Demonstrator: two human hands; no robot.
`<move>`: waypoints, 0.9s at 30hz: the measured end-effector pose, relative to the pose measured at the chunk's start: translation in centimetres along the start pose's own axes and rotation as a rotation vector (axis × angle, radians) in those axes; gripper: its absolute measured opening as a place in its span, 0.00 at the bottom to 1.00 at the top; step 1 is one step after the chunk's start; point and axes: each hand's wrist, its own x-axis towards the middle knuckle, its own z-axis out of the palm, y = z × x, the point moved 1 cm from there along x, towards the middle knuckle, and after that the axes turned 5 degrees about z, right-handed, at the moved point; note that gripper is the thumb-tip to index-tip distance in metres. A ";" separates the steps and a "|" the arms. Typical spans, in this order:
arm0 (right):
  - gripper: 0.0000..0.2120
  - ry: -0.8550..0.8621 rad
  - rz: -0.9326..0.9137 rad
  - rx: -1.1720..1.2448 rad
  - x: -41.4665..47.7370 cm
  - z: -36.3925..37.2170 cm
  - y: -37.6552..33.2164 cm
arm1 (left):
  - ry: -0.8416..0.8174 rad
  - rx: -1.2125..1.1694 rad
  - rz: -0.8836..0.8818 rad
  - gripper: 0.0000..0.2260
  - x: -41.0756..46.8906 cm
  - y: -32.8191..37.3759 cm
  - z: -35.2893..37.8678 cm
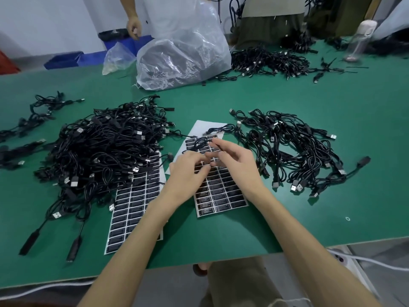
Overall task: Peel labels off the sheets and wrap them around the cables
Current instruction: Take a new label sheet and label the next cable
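A label sheet (223,191) with rows of black labels lies at the table's centre. Both of my hands hover over its upper half. My left hand (188,171) has its fingers curled, and the fingertips pinch a black label (200,168) just off the sheet. My right hand (236,160) meets it fingertip to fingertip. Its thumb and one finger pinch a thin black cable (199,142) that loops across the sheet's top, and its other fingers are spread. A second label sheet (132,207) lies to the left, partly under a big cable heap (106,149).
A smaller cable heap (294,151) lies to the right on the green table (309,218). A clear plastic bag (181,52) of cables and a further cable pile (267,60) sit at the back. Another person's hand (134,27) hangs beyond the bag. Blue bins (64,59) stand at the far left.
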 end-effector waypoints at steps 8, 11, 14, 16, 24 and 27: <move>0.19 -0.129 0.026 -0.045 -0.2 0.0 -0.3 | 0.082 -0.465 -0.077 0.10 -0.1 0.2 0.5; 0.17 -0.164 0.028 -0.078 -0.1 0.0 -0.2 | 0.068 -0.518 -0.051 0.08 -0.2 -0.3 0.7; 0.16 -0.184 0.032 -0.089 -0.1 0.0 -0.3 | 0.046 -0.581 -0.008 0.06 -0.4 -0.3 0.3; 0.16 -0.203 0.042 -0.055 -0.1 0.0 -0.3 | 0.012 -0.615 -0.005 0.03 -0.5 -0.4 0.2; 0.16 -0.083 0.001 -0.260 -0.1 -0.1 0.1 | 0.174 -0.775 -0.127 0.05 -0.5 -0.6 0.0; 0.18 -0.103 0.004 -0.385 0.0 0.1 0.3 | 0.237 -0.822 -0.192 0.05 -0.6 -0.8 0.1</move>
